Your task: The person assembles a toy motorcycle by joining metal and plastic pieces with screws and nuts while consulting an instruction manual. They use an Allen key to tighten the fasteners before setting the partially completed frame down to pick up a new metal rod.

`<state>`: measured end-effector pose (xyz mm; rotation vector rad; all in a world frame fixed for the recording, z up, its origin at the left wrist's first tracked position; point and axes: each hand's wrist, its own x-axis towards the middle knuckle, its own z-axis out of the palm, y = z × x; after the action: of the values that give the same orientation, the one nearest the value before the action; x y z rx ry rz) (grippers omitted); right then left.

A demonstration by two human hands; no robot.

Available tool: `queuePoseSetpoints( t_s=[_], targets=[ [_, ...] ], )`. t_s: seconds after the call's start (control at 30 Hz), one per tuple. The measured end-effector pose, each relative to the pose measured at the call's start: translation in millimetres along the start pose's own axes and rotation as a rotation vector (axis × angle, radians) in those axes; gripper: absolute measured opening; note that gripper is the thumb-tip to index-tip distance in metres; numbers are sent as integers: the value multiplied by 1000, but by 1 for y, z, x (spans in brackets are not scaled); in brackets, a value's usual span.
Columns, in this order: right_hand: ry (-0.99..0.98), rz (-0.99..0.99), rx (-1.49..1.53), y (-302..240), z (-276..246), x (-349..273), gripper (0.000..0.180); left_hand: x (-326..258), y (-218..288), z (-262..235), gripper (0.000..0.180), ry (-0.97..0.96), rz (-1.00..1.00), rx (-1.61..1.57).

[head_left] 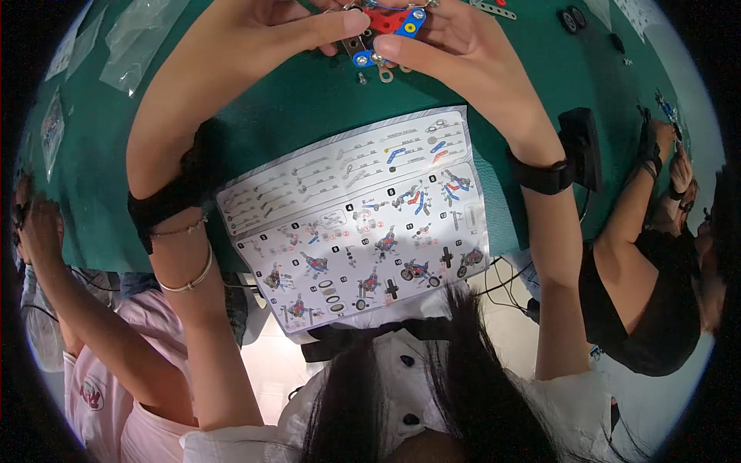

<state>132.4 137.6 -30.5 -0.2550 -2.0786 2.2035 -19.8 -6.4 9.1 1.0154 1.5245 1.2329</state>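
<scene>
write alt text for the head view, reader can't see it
The left hand and right hand hold a red-and-blue assembly at a green table. An illustrated sheet spreads across the center; plastic bags lie upper left.

We are working in a shared workroom, perhaps a workshop or classroom: a person in pink (147, 351) and a person in black (656, 316) are flanking us at one green table (293, 104), where plastic bags (143, 42), small wheels (570, 21) and a picture instruction sheet (359, 224) are lying.
</scene>
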Motion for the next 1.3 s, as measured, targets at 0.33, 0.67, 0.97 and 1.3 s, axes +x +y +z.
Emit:
queuePoseSetpoints(
  t_s=[0.33, 0.67, 0.97, 1.3],
  targets=[
    [-7, -106, -37, 5, -3, 0, 32, 14, -40, -26, 24, -86, 84, 340],
    [-33, -165, 29, 4, 1, 0, 46, 3, -21, -12, 14, -13, -40, 11],
    [97, -61, 70, 3, 0, -4, 45, 2, -5, -1, 14, -78, 45, -71],
    [117, -54, 51, -1, 12, -4, 46, 3, -29, -6, 18, -80, 224, 53]
  ],
)
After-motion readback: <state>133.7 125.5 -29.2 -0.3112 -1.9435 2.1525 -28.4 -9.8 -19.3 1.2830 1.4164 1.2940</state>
